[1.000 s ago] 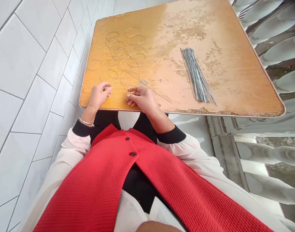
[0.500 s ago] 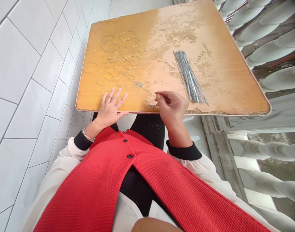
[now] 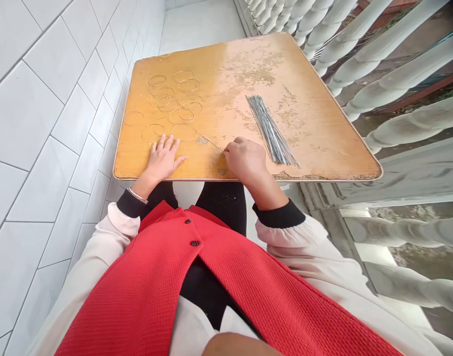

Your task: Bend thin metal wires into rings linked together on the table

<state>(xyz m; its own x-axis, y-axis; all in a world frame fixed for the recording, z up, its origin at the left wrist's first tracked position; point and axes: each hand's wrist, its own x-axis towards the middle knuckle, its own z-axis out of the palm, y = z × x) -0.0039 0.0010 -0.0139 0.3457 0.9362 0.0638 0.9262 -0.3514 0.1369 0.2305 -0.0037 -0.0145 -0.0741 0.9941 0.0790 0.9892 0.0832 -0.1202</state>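
Note:
My right hand (image 3: 245, 159) pinches one end of a thin straight wire (image 3: 212, 143) low over the worn wooden table (image 3: 311, 128). The wire's free end points up and left across the tabletop. Flat on the table near its front left edge lies my left hand (image 3: 162, 157), fingers spread, partly over a wire ring (image 3: 151, 142). Beyond it, several thin wire rings (image 3: 181, 115) lie loosely overlapping. To the right of my right hand is a bundle of straight grey wires (image 3: 272, 131), lying at a slant.
A white tiled wall (image 3: 74, 133) runs close along the left side. White balusters (image 3: 382, 64) line the right side beyond the table edge. The tabletop's surface is peeling, with a chipped front edge (image 3: 322, 176).
The camera view has shifted, so the table sits lower and smaller. My right hand has turned back-up and lowered toward the tabletop with the wire. My left hand stays flat.

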